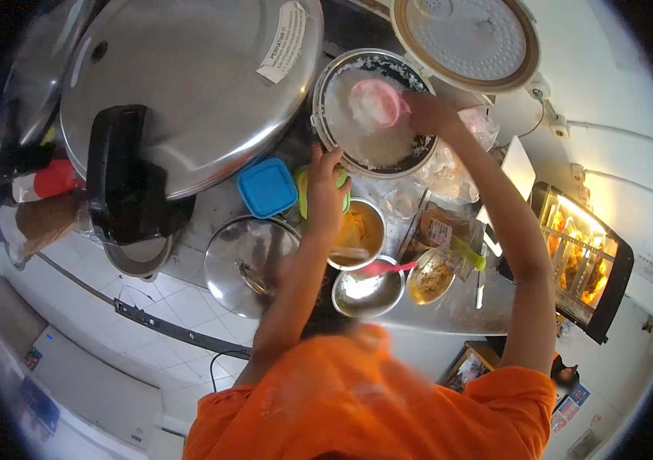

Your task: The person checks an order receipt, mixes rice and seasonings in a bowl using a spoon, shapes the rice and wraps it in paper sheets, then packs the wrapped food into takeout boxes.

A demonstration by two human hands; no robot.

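My right hand [428,115] is closed on a pink scoop [388,104], which holds white rice inside the open rice cooker pot [376,157]. Rice grains cling to the pot's dark inner wall. My left hand [326,184] is by the pot's near left side, its fingers apart, over a green container [305,192]. A blue-lidded container [267,188] lies just left of it. Below the pot stands a bowl of orange-yellow food [359,230] with a utensil in it.
A huge metal lid [196,84] with a black handle [117,172] fills the upper left. Nearer me are a round steel lid [238,261], a metal bowl [369,297], a small food bowl [431,280] and a knife [481,284]. A lit display case [581,249] stands right.
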